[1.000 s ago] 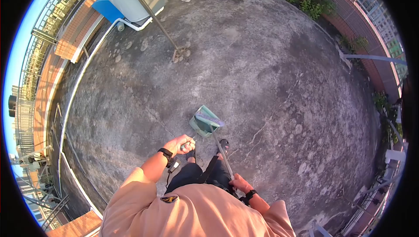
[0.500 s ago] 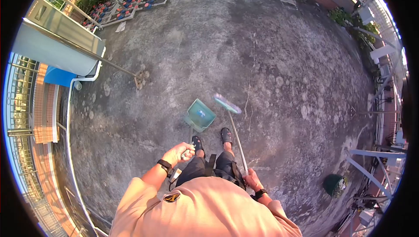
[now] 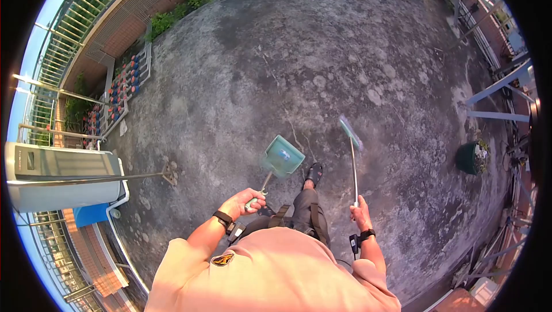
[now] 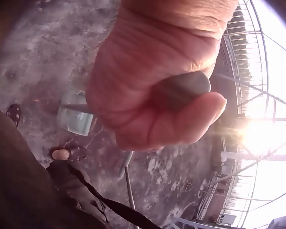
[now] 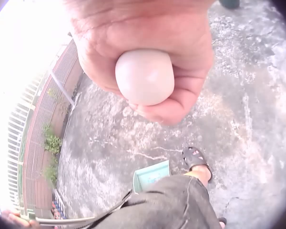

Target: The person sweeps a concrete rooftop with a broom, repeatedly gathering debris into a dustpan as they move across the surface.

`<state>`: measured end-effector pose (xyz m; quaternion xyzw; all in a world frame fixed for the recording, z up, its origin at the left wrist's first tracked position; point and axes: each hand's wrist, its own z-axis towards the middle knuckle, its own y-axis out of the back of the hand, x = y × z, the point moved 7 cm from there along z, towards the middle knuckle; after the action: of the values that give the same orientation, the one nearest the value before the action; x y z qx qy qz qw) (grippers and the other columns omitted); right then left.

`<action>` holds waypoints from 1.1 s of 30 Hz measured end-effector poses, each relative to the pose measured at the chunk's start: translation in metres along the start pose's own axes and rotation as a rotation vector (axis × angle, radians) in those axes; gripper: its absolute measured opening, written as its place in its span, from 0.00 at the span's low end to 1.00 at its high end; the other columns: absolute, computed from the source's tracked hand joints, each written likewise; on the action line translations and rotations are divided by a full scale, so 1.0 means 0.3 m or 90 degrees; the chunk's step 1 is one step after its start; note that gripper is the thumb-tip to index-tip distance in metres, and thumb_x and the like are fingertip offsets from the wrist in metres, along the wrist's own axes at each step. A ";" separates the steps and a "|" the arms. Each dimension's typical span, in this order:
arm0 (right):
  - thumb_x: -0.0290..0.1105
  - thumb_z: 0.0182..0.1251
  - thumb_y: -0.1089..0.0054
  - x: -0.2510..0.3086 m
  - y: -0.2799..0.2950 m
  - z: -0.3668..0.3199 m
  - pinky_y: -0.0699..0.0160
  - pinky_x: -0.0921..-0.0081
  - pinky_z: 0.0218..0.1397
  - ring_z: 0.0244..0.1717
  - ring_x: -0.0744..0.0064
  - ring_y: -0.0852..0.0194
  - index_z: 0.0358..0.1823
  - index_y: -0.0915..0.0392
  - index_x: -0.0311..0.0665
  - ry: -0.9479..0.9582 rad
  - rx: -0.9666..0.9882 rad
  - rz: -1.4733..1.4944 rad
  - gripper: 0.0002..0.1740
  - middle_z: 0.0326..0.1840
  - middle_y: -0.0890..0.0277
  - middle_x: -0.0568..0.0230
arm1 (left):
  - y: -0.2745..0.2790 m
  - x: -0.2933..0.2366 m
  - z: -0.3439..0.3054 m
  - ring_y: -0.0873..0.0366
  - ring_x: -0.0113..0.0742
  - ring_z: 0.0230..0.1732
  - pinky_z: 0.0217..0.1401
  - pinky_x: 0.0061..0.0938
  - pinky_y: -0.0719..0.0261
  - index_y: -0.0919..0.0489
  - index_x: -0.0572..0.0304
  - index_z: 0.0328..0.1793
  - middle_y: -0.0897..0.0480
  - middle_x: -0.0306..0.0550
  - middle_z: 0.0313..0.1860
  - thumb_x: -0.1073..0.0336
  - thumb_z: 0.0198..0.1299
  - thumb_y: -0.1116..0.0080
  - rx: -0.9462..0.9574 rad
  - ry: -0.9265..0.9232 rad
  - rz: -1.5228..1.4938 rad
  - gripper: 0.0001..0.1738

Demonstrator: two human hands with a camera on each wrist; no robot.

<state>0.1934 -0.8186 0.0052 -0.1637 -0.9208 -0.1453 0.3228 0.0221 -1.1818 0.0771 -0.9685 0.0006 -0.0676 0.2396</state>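
Observation:
In the head view my left hand grips the handle of a light green long-handled dustpan, whose pan hangs ahead of my feet with a small pale patch inside it. My right hand holds a broom by the top of its pole; its pale green and purple head is out ahead to the right, somewhat blurred. The left wrist view has the fingers wrapped round the grey handle end. A rounded white pole cap pokes out of the right fist in the right wrist view.
Stained, cracked concrete floor spreads all round. A green plant pot stands at the right. Leftward are a white appliance, a slanting metal pole and a rack of red and blue pieces. Metal struts line the right edge.
The view has turned to the right. The broom head, over the dustpan at first, has swung away to the right. The dustpan has tilted to show its inside, and a foot has stepped ahead.

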 end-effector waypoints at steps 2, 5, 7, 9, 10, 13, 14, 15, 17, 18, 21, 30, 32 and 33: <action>0.22 0.51 0.53 0.083 0.111 0.094 0.36 0.79 0.14 0.13 0.78 0.39 0.68 0.57 0.34 0.030 -0.032 0.032 0.40 0.20 0.37 0.67 | -0.115 -0.061 0.022 0.45 0.18 0.09 0.04 0.13 0.50 0.40 0.56 0.27 0.36 0.37 0.16 0.74 0.52 0.53 -0.023 0.015 0.037 0.09; 0.23 0.49 0.52 0.247 0.256 0.186 0.35 0.79 0.14 0.14 0.79 0.38 0.67 0.56 0.31 0.051 -0.084 0.051 0.41 0.21 0.37 0.68 | -0.277 -0.139 0.073 0.45 0.18 0.09 0.04 0.13 0.50 0.41 0.56 0.27 0.36 0.37 0.16 0.74 0.53 0.53 0.007 0.045 0.059 0.09; 0.24 0.47 0.51 0.290 0.347 0.275 0.35 0.79 0.14 0.14 0.79 0.38 0.67 0.56 0.31 0.050 -0.100 0.067 0.42 0.21 0.37 0.67 | -0.356 -0.185 0.106 0.45 0.18 0.09 0.04 0.13 0.50 0.41 0.56 0.27 0.36 0.37 0.16 0.74 0.53 0.54 -0.020 0.051 0.081 0.09; 0.23 0.46 0.51 0.313 0.401 0.340 0.35 0.78 0.15 0.14 0.78 0.37 0.67 0.56 0.30 0.047 -0.115 0.101 0.43 0.21 0.37 0.67 | -0.423 -0.225 0.143 0.45 0.19 0.09 0.05 0.13 0.50 0.41 0.56 0.27 0.36 0.37 0.16 0.74 0.53 0.54 -0.029 0.072 0.131 0.09; 0.23 0.45 0.50 0.320 0.427 0.360 0.35 0.78 0.15 0.15 0.77 0.37 0.67 0.56 0.30 0.046 -0.130 0.124 0.43 0.21 0.36 0.66 | -0.452 -0.245 0.161 0.45 0.19 0.09 0.05 0.13 0.50 0.40 0.57 0.26 0.35 0.37 0.17 0.74 0.53 0.53 -0.053 0.076 0.156 0.09; 0.22 0.43 0.49 0.319 0.400 0.399 0.34 0.77 0.16 0.15 0.76 0.37 0.67 0.57 0.30 0.025 -0.152 0.137 0.45 0.21 0.36 0.65 | -0.521 -0.306 0.233 0.44 0.19 0.09 0.06 0.12 0.49 0.39 0.58 0.26 0.34 0.38 0.17 0.74 0.52 0.52 -0.081 0.113 0.225 0.08; 0.22 0.42 0.47 0.295 0.357 0.408 0.34 0.75 0.17 0.16 0.74 0.36 0.68 0.58 0.32 0.016 -0.142 0.165 0.47 0.22 0.36 0.63 | -0.548 -0.322 0.252 0.44 0.19 0.09 0.06 0.12 0.49 0.37 0.59 0.27 0.34 0.38 0.16 0.73 0.52 0.51 -0.083 0.129 0.229 0.07; 0.22 0.42 0.47 0.285 0.306 0.397 0.35 0.75 0.17 0.16 0.73 0.35 0.68 0.60 0.32 -0.021 -0.137 0.147 0.48 0.22 0.35 0.62 | -0.578 -0.342 0.269 0.44 0.19 0.09 0.06 0.12 0.49 0.37 0.59 0.27 0.34 0.38 0.16 0.73 0.52 0.51 -0.083 0.138 0.240 0.07; 0.20 0.42 0.48 0.140 0.171 0.425 0.33 0.72 0.20 0.18 0.70 0.33 0.67 0.59 0.31 0.022 -0.121 -0.029 0.47 0.23 0.34 0.59 | -0.612 -0.387 0.294 0.43 0.19 0.09 0.06 0.12 0.49 0.36 0.60 0.27 0.33 0.38 0.16 0.73 0.52 0.51 -0.131 0.128 0.300 0.06; 0.20 0.43 0.49 0.133 0.088 0.348 0.32 0.71 0.21 0.19 0.70 0.33 0.67 0.60 0.33 0.025 -0.076 -0.029 0.46 0.22 0.34 0.59 | -0.608 -0.394 0.328 0.42 0.19 0.08 0.05 0.12 0.49 0.36 0.60 0.27 0.33 0.38 0.16 0.73 0.51 0.52 -0.102 0.168 0.261 0.05; 0.22 0.43 0.49 0.090 -0.138 0.158 0.31 0.74 0.23 0.22 0.71 0.32 0.69 0.69 0.34 -0.019 0.062 0.051 0.51 0.26 0.32 0.57 | -0.627 -0.460 0.365 0.43 0.19 0.08 0.05 0.12 0.49 0.36 0.59 0.26 0.33 0.38 0.16 0.74 0.52 0.53 -0.110 0.195 0.317 0.05; 0.19 0.48 0.46 0.251 -0.322 -0.131 0.36 0.77 0.14 0.15 0.80 0.38 0.68 0.56 0.39 -0.185 0.029 0.433 0.44 0.23 0.36 0.67 | -0.652 -0.667 0.348 0.44 0.19 0.09 0.05 0.12 0.49 0.38 0.60 0.22 0.35 0.37 0.16 0.72 0.52 0.55 -0.061 0.269 0.391 0.08; 0.18 0.51 0.47 0.254 -0.341 -0.154 0.35 0.79 0.13 0.14 0.81 0.39 0.67 0.56 0.42 -0.178 -0.036 0.519 0.42 0.22 0.36 0.68 | -0.637 -0.699 0.338 0.44 0.19 0.09 0.05 0.12 0.49 0.37 0.61 0.23 0.35 0.37 0.16 0.72 0.52 0.55 -0.061 0.267 0.412 0.07; 0.18 0.51 0.47 0.260 -0.346 -0.154 0.35 0.79 0.13 0.14 0.81 0.39 0.67 0.56 0.42 -0.182 -0.040 0.516 0.42 0.22 0.36 0.68 | -0.631 -0.713 0.331 0.44 0.19 0.09 0.05 0.12 0.49 0.36 0.61 0.24 0.35 0.37 0.16 0.72 0.53 0.56 -0.070 0.261 0.433 0.06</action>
<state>0.1199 -0.9135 0.0731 -0.5404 -0.8128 -0.0107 0.2174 -0.1828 -0.9610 0.0502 -0.8911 0.3723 -0.1760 0.1910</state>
